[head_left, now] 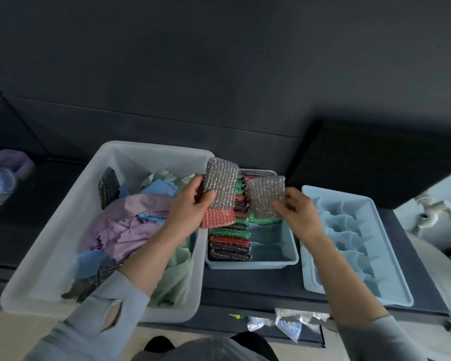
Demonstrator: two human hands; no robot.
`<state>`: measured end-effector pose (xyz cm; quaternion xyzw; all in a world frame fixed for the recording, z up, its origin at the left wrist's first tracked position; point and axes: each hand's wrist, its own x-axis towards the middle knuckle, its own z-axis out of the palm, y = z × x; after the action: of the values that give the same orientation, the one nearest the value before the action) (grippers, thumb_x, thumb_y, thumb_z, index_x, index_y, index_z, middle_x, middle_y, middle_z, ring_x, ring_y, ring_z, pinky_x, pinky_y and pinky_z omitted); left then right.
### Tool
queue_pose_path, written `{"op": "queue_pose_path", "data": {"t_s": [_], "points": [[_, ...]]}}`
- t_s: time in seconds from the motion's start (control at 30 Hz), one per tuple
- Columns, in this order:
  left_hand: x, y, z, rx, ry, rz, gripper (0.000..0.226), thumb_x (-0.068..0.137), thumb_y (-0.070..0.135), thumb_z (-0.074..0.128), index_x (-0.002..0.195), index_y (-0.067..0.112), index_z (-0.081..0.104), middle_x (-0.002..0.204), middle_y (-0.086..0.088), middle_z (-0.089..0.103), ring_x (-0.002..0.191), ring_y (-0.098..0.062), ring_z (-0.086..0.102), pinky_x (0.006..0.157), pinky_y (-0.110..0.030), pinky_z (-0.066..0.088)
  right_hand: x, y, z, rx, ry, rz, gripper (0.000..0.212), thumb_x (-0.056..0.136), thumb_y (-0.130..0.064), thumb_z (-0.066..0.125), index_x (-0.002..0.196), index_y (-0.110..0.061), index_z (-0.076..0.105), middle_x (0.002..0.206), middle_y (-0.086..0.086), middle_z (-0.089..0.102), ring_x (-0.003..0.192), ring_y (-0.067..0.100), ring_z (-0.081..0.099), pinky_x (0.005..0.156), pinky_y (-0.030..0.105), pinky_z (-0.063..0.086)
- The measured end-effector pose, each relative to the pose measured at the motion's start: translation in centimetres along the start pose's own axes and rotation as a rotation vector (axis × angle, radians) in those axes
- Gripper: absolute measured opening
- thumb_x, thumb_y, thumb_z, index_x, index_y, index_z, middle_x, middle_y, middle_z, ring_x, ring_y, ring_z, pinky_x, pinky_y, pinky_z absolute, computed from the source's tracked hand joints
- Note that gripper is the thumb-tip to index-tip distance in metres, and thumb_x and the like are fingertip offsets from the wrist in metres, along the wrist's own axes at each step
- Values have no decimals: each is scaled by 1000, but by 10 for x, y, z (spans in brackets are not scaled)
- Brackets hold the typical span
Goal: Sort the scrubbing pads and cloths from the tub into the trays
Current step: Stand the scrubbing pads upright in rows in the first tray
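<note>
The left hand [190, 204] grips a rectangular, glittery silver-and-red mesh scrubbing pad [219, 192], thumb curled across its face, above the pale blue plastic tray [287, 259] of stacked pads. The right hand [297, 209] pinches a second silver-and-green mesh pad [264, 198] there. Soft crumpled cloths [130, 222] fill the translucent grey tub [63, 230].

Glittery mesh pad [220, 187]; seemingly matt plastic tub [63, 217]

text: none legible | labels: none legible | brands, numbers, signs: none readable on any surface in the head view
</note>
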<state>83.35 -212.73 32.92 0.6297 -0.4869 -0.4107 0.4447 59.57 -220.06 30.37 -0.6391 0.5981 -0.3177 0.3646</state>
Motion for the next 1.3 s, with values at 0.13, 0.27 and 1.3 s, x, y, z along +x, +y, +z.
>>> {"op": "queue_pose_path", "data": {"t_s": [0.13, 0.27, 1.3], "points": [[0, -4, -3, -19, 61, 0, 18, 98, 27, 53, 102, 43, 48, 104, 5, 62, 99, -28, 65, 88, -54, 54, -6, 25, -24, -628, 40, -135, 19, 87, -20, 66, 105, -18, 70, 91, 9, 69, 95, 32, 56, 71, 34, 41], [-3, -7, 1, 20, 57, 5, 17, 96, 32, 53, 112, 36, 49, 107, -2, 65, 96, -25, 66, 82, -54, 56, -6, 27, 0, -834, -49, -257, 19, 84, -12, 67, 100, -18, 75, 100, 3, 68, 105, 26, 53, 77, 37, 52], [-8, -7, 5, 5, -6, 42, 47, 87, 6, 68, 105, 48, 55, 102, 17, 61, 91, 2, 62, 66, -12, 53, -6, -7, -4, 308, -17, 56, 14, 85, -19, 74, 96, -14, 66, 77, 3, 70, 70, 16, 60, 67, 35, 49]]}}
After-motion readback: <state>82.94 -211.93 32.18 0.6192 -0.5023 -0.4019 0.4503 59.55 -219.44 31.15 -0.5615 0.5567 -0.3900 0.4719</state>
